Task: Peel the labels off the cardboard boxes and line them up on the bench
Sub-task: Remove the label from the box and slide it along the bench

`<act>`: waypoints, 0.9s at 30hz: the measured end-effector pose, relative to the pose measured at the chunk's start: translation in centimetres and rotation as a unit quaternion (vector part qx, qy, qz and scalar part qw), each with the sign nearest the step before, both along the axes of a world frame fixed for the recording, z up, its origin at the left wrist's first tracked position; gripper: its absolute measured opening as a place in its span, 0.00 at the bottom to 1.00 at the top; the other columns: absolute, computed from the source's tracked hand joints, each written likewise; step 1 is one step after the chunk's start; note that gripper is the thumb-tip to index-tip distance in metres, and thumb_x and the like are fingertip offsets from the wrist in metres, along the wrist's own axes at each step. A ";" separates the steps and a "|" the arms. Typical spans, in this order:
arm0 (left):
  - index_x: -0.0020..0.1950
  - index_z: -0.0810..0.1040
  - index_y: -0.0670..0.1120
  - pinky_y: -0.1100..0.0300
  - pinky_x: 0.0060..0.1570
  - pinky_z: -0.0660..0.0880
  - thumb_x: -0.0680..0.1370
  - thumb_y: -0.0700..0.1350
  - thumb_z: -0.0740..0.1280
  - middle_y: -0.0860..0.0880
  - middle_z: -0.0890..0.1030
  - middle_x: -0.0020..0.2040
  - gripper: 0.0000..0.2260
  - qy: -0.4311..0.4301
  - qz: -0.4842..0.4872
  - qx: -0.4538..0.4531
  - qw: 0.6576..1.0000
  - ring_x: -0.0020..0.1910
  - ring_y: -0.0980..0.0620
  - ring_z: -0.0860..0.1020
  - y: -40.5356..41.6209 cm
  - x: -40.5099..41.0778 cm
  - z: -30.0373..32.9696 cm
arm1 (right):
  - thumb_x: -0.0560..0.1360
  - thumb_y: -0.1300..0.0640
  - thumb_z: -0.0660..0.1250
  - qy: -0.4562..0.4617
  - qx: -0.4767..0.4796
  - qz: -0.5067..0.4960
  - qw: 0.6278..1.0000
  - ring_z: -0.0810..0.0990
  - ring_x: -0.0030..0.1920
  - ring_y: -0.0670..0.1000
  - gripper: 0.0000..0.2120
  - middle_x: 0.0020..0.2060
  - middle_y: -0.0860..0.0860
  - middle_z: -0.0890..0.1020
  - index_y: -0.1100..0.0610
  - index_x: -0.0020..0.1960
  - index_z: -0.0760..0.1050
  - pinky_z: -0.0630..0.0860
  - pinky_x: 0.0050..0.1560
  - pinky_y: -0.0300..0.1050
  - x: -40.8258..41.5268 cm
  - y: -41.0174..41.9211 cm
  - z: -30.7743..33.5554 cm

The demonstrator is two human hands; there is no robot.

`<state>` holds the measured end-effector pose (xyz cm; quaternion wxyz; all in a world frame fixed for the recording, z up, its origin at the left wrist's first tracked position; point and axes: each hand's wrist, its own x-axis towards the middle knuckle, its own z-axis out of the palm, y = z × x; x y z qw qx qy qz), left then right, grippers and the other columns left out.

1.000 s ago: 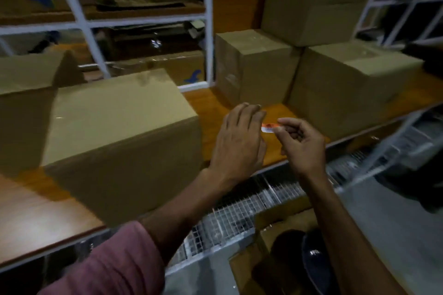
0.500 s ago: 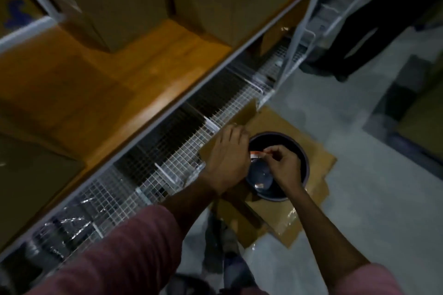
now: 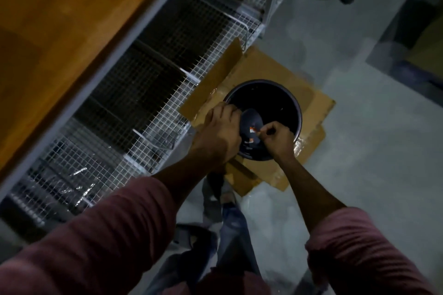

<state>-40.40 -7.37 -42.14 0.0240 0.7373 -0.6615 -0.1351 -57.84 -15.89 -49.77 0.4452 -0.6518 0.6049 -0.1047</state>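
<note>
Hands meet directly above the black bin (image 3: 282,93) on the floor beside the bench (image 3: 72,31), right hand (image 3: 275,137) fingers pinching a small orange-white label (image 3: 252,130), left hand (image 3: 220,134) curled loosely beside it, seemingly to discard it.

Single head view, steeply downward, close over both forearms; bench edge (image 3: 100,60) upper left, floor (image 3: 359,151) right.
</note>
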 end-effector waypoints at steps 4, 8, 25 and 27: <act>0.72 0.69 0.43 0.47 0.70 0.67 0.74 0.52 0.66 0.42 0.71 0.70 0.28 -0.005 -0.006 0.016 1.000 0.72 0.41 0.64 0.3 -0.3 -0.6 | 0.75 0.61 0.74 0.001 0.012 0.006 1.000 0.81 0.44 0.48 0.03 0.41 0.49 0.83 0.56 0.45 0.80 0.71 0.46 0.35 -0.2 0.0 -0.8; 0.70 0.72 0.41 0.44 0.70 0.66 0.75 0.51 0.64 0.40 0.73 0.68 0.26 -0.001 -0.006 0.019 1.000 0.71 0.39 0.66 0.8 -0.3 -0.8 | 0.78 0.66 0.66 0.013 0.027 0.010 0.999 0.79 0.47 0.49 0.06 0.45 0.52 0.83 0.61 0.50 0.82 0.72 0.49 0.39 -0.2 0.3 -1.2; 0.69 0.72 0.40 0.42 0.71 0.66 0.76 0.50 0.66 0.38 0.72 0.69 0.24 -0.016 0.001 0.014 1.000 0.73 0.38 0.65 2.3 -0.3 0.0 | 0.77 0.64 0.68 0.004 0.007 0.002 1.000 0.81 0.47 0.49 0.07 0.43 0.48 0.81 0.52 0.47 0.77 0.74 0.47 0.35 1.4 1.6 0.1; 0.69 0.72 0.38 0.41 0.71 0.65 0.77 0.49 0.63 0.37 0.72 0.70 0.23 -0.022 0.009 -0.009 1.000 0.74 0.37 0.65 2.6 -0.4 0.6 | 0.77 0.63 0.67 0.001 -0.012 0.010 1.000 0.82 0.49 0.51 0.06 0.45 0.49 0.82 0.53 0.48 0.78 0.76 0.51 0.42 1.8 2.1 0.9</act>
